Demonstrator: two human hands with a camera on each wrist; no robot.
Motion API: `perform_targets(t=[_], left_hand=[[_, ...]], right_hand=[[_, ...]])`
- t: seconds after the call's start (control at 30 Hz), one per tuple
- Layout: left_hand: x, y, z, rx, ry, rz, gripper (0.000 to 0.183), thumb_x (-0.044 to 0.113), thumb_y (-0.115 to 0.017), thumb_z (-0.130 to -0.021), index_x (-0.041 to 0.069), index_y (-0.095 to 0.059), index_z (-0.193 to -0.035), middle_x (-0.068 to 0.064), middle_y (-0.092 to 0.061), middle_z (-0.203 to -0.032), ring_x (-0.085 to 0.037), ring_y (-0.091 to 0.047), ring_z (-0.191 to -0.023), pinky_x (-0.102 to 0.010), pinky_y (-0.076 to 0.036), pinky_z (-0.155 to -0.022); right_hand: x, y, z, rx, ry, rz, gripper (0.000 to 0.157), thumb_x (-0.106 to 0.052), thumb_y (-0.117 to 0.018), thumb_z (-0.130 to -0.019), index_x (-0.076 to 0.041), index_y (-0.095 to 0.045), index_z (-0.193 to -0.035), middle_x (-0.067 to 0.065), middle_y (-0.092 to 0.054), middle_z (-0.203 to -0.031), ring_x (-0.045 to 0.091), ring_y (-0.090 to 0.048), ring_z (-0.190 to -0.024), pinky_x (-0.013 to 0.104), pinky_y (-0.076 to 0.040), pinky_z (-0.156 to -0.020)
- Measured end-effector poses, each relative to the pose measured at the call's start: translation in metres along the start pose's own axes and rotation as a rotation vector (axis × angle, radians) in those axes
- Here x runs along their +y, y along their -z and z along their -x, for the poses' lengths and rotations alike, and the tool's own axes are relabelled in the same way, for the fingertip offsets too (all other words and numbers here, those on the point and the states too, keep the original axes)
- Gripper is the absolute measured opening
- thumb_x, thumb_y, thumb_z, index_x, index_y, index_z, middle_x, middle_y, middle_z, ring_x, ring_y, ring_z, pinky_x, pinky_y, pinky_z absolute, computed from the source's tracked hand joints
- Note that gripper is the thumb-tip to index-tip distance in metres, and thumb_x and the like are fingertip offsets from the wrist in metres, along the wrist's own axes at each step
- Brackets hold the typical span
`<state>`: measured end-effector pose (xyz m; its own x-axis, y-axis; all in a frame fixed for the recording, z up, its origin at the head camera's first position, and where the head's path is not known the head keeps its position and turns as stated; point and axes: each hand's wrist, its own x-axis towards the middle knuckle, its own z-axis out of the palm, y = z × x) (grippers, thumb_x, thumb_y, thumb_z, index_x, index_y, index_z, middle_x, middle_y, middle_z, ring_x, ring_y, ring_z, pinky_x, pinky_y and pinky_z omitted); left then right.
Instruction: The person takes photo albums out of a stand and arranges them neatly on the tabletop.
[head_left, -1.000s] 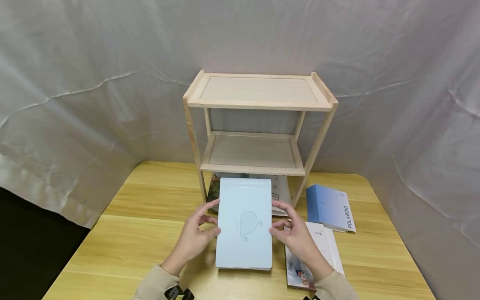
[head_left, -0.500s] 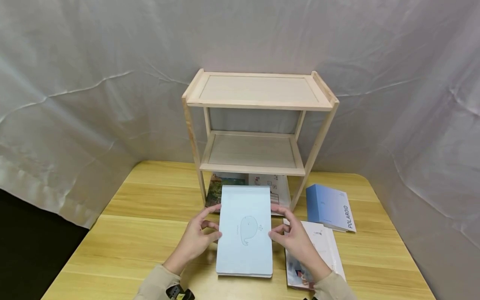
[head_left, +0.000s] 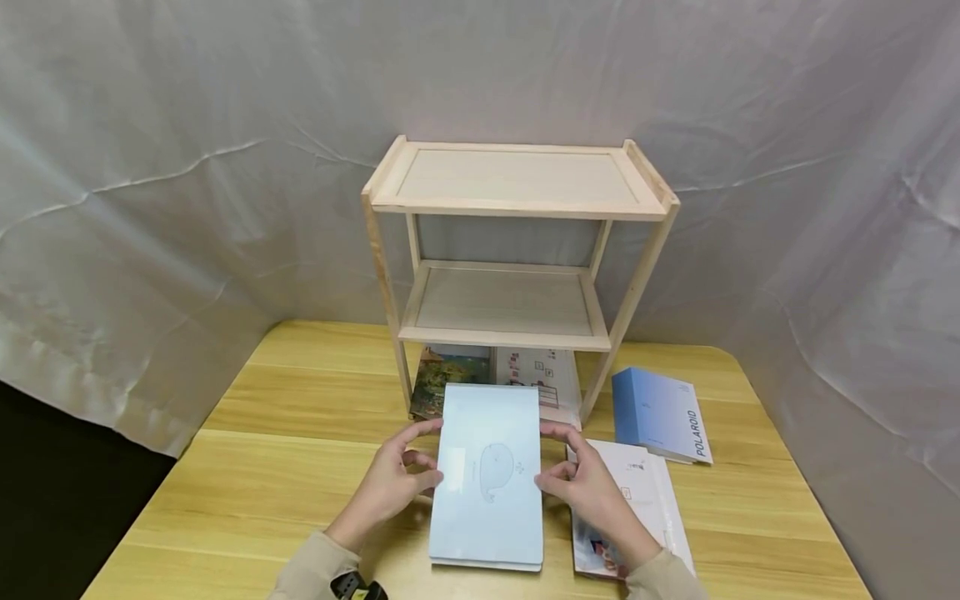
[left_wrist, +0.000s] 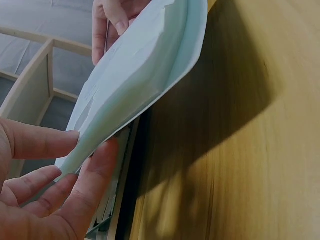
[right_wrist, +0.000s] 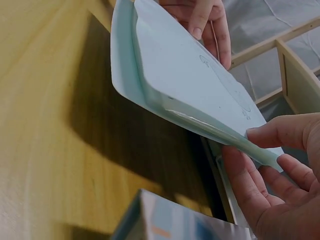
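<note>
Between both hands is a pale blue notebook (head_left: 480,517) with a whale drawn on its cover. My left hand (head_left: 393,479) pinches its left edge, thumb on the cover and fingers beneath, as the left wrist view shows. Opposite it, my right hand (head_left: 588,483) grips the right edge the same way (right_wrist: 280,175). The notebook is held above the wooden table (head_left: 300,500), casting a shadow there in both wrist views. Its far end points toward the wooden shelf rack (head_left: 517,275) and overlaps the books under the lowest visible board.
Under the rack lie a dark picture-covered book (head_left: 450,379) and a white book with red print (head_left: 540,375). To the right, a white book (head_left: 645,492) lies partly beneath my right forearm. Behind it is a blue book marked POLAROID (head_left: 667,417). Grey cloth (head_left: 187,208) hangs around the table.
Both hands and the notebook have come down and slightly toward the body in the head view. More of the books under the rack now shows. The rack and other books stay put.
</note>
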<state>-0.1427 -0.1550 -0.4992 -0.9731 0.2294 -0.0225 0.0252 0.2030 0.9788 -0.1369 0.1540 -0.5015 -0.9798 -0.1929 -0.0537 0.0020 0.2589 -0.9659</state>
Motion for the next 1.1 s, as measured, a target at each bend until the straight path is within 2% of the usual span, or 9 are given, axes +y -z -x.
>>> perform_targets(t=[0.13,0.4,0.57,0.8,0.97,1.1], left_hand=[[-0.001,0.0,0.0,-0.016,0.008,0.014,0.076,-0.018,-0.072,-0.085,0.009,-0.056,-0.154,-0.022,-0.05,-0.155,-0.014,-0.068,-0.084,-0.042,-0.068,-0.071],[-0.002,0.002,0.006,-0.024,0.015,0.037,0.075,-0.019,-0.073,-0.083,0.007,-0.057,-0.151,-0.024,-0.051,-0.153,-0.019,-0.067,-0.084,-0.039,-0.068,-0.066],[-0.003,0.001,0.011,-0.026,0.031,0.056,0.076,-0.02,-0.072,-0.082,0.008,-0.056,-0.151,-0.024,-0.049,-0.155,-0.014,-0.066,-0.083,-0.035,-0.068,-0.066],[-0.006,0.001,0.014,-0.026,0.022,0.048,0.076,-0.02,-0.073,-0.081,0.005,-0.056,-0.151,-0.026,-0.05,-0.153,-0.012,-0.066,-0.083,-0.039,-0.068,-0.067],[-0.008,0.0,0.016,-0.023,0.016,0.037,0.075,-0.02,-0.073,-0.081,0.005,-0.057,-0.15,-0.026,-0.05,-0.152,-0.011,-0.065,-0.083,-0.04,-0.068,-0.068],[-0.009,0.001,0.019,-0.031,0.031,0.057,0.075,-0.019,-0.073,-0.081,0.004,-0.056,-0.15,-0.027,-0.05,-0.152,-0.013,-0.065,-0.082,-0.037,-0.068,-0.066]], right_hand=[[0.0,-0.003,0.002,0.01,-0.008,-0.001,0.07,0.004,-0.079,-0.088,-0.004,-0.051,-0.152,0.028,-0.04,-0.163,0.016,-0.073,-0.08,0.023,-0.058,-0.068],[-0.002,-0.007,0.011,0.003,-0.017,0.003,0.071,0.003,-0.079,-0.089,-0.005,-0.049,-0.152,0.027,-0.046,-0.157,0.018,-0.075,-0.082,0.024,-0.057,-0.067],[-0.002,-0.009,0.015,0.006,-0.02,-0.007,0.073,0.003,-0.08,-0.087,-0.005,-0.049,-0.153,0.026,-0.053,-0.15,0.02,-0.075,-0.081,0.024,-0.056,-0.063],[-0.001,-0.013,0.018,0.017,-0.022,-0.014,0.073,0.006,-0.08,-0.086,-0.004,-0.05,-0.152,0.024,-0.045,-0.162,0.017,-0.073,-0.081,0.024,-0.058,-0.064],[0.001,-0.014,0.02,0.022,-0.033,-0.02,0.073,0.006,-0.079,-0.086,-0.003,-0.05,-0.152,0.024,-0.046,-0.16,0.017,-0.073,-0.08,0.024,-0.057,-0.063],[0.004,-0.016,0.022,0.004,-0.048,-0.028,0.073,0.005,-0.079,-0.087,-0.003,-0.049,-0.152,0.024,-0.048,-0.158,0.019,-0.074,-0.081,0.024,-0.056,-0.063]])
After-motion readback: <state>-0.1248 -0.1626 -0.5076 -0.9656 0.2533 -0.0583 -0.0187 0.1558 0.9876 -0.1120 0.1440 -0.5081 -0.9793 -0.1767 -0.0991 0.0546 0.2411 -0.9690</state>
